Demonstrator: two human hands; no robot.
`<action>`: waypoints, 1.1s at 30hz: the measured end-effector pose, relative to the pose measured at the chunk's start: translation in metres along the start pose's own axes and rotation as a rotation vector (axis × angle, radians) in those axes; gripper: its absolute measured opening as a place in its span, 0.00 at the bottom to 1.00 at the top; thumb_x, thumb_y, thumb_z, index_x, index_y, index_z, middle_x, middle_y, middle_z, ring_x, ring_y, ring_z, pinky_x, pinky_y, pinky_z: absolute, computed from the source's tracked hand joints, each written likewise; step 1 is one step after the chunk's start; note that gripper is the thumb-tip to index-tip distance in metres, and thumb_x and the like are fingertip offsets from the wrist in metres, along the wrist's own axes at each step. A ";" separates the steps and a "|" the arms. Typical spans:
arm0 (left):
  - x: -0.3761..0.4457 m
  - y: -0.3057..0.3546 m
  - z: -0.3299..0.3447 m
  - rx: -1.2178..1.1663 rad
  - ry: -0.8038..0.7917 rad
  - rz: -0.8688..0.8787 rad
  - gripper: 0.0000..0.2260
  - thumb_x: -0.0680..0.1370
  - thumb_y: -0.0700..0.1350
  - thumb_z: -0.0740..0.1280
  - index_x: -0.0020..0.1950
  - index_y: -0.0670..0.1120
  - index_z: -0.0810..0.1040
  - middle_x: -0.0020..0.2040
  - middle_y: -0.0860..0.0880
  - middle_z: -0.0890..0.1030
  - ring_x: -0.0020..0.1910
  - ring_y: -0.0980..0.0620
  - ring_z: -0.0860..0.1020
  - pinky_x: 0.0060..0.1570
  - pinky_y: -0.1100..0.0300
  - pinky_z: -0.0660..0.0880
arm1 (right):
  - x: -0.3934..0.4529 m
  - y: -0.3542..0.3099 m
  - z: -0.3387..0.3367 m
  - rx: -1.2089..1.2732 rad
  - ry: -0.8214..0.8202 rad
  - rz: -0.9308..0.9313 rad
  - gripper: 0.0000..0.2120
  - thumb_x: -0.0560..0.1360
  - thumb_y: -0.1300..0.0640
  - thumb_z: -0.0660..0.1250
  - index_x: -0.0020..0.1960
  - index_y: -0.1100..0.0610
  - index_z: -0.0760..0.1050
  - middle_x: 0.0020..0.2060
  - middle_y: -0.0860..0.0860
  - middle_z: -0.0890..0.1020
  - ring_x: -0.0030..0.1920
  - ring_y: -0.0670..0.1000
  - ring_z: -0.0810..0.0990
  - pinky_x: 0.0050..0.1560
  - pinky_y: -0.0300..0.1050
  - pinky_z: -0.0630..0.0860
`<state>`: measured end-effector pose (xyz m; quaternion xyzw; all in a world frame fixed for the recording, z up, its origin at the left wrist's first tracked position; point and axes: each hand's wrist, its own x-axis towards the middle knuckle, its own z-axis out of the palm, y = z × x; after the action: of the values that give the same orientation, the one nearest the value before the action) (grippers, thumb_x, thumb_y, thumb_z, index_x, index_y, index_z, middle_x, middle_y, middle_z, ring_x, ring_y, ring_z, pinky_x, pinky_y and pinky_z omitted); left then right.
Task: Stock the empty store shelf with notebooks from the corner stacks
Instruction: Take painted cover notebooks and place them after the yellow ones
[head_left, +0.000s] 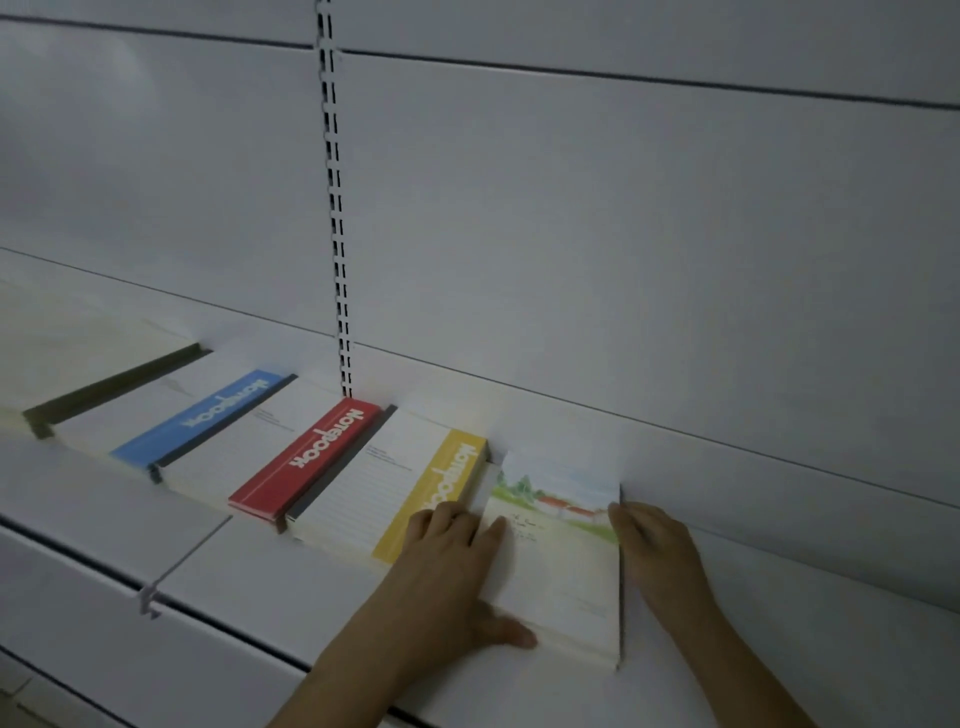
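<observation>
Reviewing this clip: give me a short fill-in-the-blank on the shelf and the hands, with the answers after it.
1. Both hands flank the stack of notebooks whose cover shows a painted ____.
2. The left hand lies partly over the notebook with the ____ band.
3. The red-banded notebook stack lies between the yellow-banded one and the ____ one.
4. The right hand touches the stack's ____ edge.

Missing words: landscape; yellow; blue; right

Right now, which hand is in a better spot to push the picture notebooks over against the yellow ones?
The right hand, probably. It rests along the outer right edge of the picture notebook stack, away from the yellow stack. The left hand lies between them.
</observation>
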<state>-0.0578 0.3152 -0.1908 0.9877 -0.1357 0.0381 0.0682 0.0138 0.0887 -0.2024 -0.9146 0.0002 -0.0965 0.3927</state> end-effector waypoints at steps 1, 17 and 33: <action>0.000 -0.002 -0.002 -0.010 0.005 0.004 0.51 0.65 0.77 0.61 0.79 0.50 0.54 0.72 0.51 0.67 0.73 0.48 0.56 0.70 0.53 0.50 | -0.001 -0.006 -0.003 0.079 -0.035 -0.008 0.22 0.74 0.44 0.58 0.44 0.60 0.82 0.44 0.54 0.83 0.49 0.56 0.79 0.54 0.50 0.71; 0.005 -0.016 -0.009 -0.083 -0.032 -0.022 0.48 0.64 0.74 0.67 0.78 0.55 0.56 0.71 0.57 0.67 0.73 0.53 0.54 0.74 0.53 0.39 | 0.020 0.027 0.005 0.095 -0.342 -0.136 0.21 0.72 0.45 0.62 0.62 0.48 0.79 0.64 0.43 0.77 0.67 0.51 0.73 0.67 0.53 0.67; 0.014 0.008 -0.041 0.041 -0.109 0.154 0.46 0.70 0.73 0.60 0.80 0.54 0.48 0.81 0.47 0.42 0.79 0.49 0.40 0.73 0.57 0.42 | 0.008 0.006 -0.004 -0.081 -0.143 -0.069 0.24 0.81 0.49 0.59 0.74 0.56 0.63 0.75 0.53 0.61 0.75 0.50 0.57 0.73 0.40 0.52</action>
<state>-0.0491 0.3104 -0.1480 0.9761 -0.2141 -0.0077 0.0373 0.0215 0.0807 -0.2028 -0.9337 -0.0555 -0.0443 0.3510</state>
